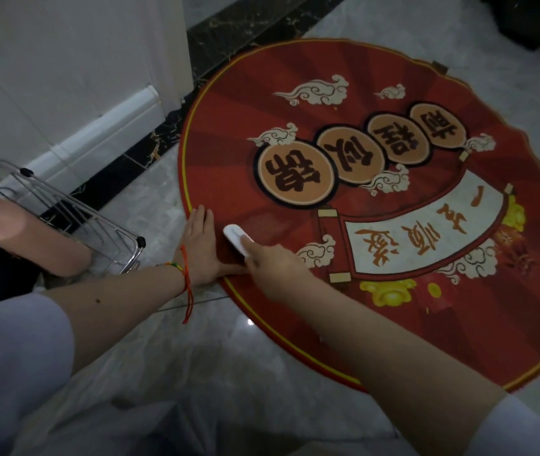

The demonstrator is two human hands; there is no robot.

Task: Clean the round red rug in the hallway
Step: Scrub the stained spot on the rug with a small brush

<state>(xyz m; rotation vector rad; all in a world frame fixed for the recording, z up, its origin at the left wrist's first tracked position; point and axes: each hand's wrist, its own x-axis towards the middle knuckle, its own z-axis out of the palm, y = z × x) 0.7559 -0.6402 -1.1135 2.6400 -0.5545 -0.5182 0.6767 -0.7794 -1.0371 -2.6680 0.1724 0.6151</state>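
Head view shows us early in the job, we judge: our white brush (235,237) works only the near-left rim of the round red rug (360,205), and the wide middle and far side are left. Our right hand (271,264) grips the brush, fingers curled over it; our left hand (201,245) presses flat, fingers straight, on the edge. The rug lies on the marble floor (150,199) beside the wall, printed with clouds, a scroll and characters.

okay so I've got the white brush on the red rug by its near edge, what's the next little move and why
Probably draw the white brush in a short stroke toward the rug's middle, with the left hand kept flat on the edge. The right hand grips the brush beside that hand, so only this edge strip is under it, and the pinned edge should stop the rug bunching.
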